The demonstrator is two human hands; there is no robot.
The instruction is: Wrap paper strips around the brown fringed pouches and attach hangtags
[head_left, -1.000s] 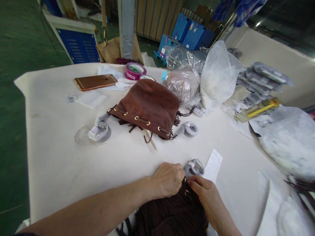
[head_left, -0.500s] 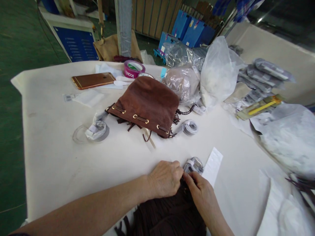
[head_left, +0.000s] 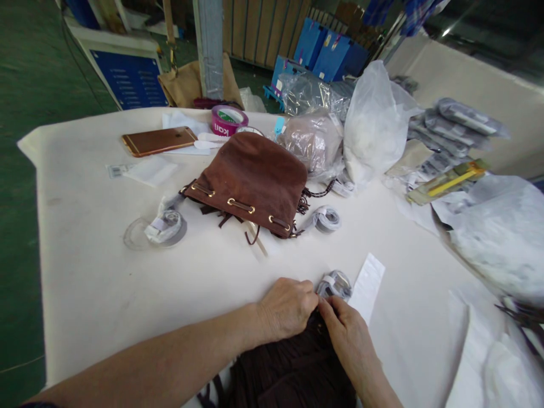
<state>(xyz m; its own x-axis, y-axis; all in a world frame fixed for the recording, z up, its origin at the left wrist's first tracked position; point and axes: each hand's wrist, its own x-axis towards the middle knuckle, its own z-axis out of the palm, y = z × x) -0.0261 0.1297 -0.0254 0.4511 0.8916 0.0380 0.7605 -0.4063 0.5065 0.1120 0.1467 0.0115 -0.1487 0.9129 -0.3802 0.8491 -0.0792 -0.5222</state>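
Note:
A dark brown fringed bag (head_left: 289, 374) lies at the near edge of the table, partly cut off by the frame. My left hand (head_left: 289, 309) is closed at its upper edge, fingers pinched. Beside it, fingertips nearly touching, my right hand (head_left: 346, 328) pinches the same edge between thumb and fingers. The exact bit between the fingertips is hidden. Just beyond them sits a wrapped grey strap coil (head_left: 334, 285), with a flat white packet (head_left: 369, 286) to its right. Farther back lies a brown drawstring bag (head_left: 255, 181) with gold eyelets.
On the white table (head_left: 93, 294) are more wrapped coils (head_left: 168, 226) (head_left: 326, 219), a phone (head_left: 157, 140) and a purple tape roll (head_left: 229, 119). Plastic-wrapped goods (head_left: 312, 139), a white plastic bag (head_left: 374, 122) and a yellow box cutter (head_left: 448, 181) stand at the back and right.
The view has shifted very slightly. Both hands keep their pinch at the fringed bag's edge, with hardly any movement.

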